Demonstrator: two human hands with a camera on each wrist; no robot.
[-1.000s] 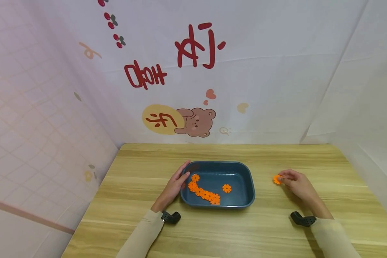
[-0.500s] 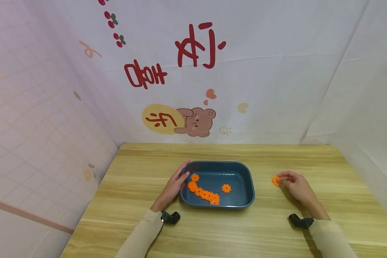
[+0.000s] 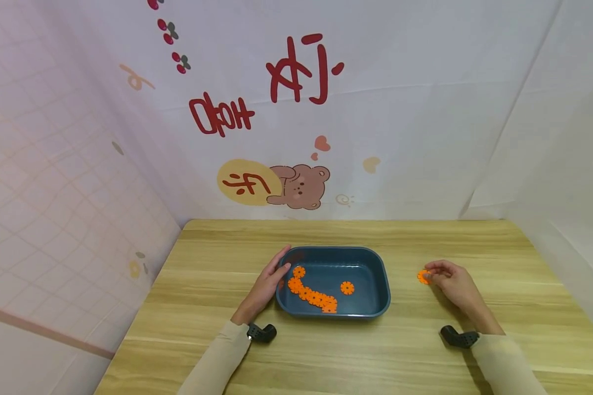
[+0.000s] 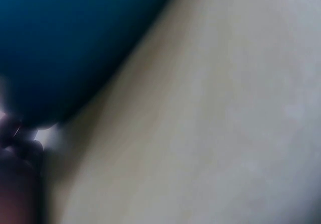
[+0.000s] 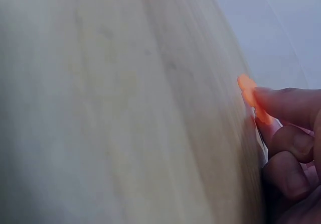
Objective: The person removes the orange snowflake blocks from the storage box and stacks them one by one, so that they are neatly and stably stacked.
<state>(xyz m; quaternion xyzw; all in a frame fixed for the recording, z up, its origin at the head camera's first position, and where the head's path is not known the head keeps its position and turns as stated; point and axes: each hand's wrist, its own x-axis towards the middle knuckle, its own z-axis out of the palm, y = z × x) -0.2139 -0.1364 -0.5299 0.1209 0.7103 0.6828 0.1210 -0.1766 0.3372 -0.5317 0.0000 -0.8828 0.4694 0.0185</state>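
Observation:
My left hand (image 3: 263, 286) holds the left side of a dark blue tray (image 3: 382, 271), its thumb over the rim and its fingers along the outside. In the left wrist view the tray (image 4: 65, 38) is a blurred blue wall. Inside it lie a curved row of orange snowflake building discs (image 3: 306, 294) and one separate disc (image 3: 347, 288). Right of the tray, my right hand (image 3: 454, 282) pinches an orange snowflake disc (image 3: 422, 277) between thumb and finger. The right wrist view shows that disc (image 5: 247, 91) nearly edge-on, its far side partly hidden by the fingers.
The wood-patterned table (image 3: 375, 356) runs to a printed white curtain (image 3: 415, 126) at the back, with more cloth at the left and right. A black wrist camera (image 3: 262, 333) sits on the left wrist, another wrist camera (image 3: 458, 337) on the right.
My right hand has shifted very slightly left with the disc still pinched. The left hand, the tray and the discs inside look the same.

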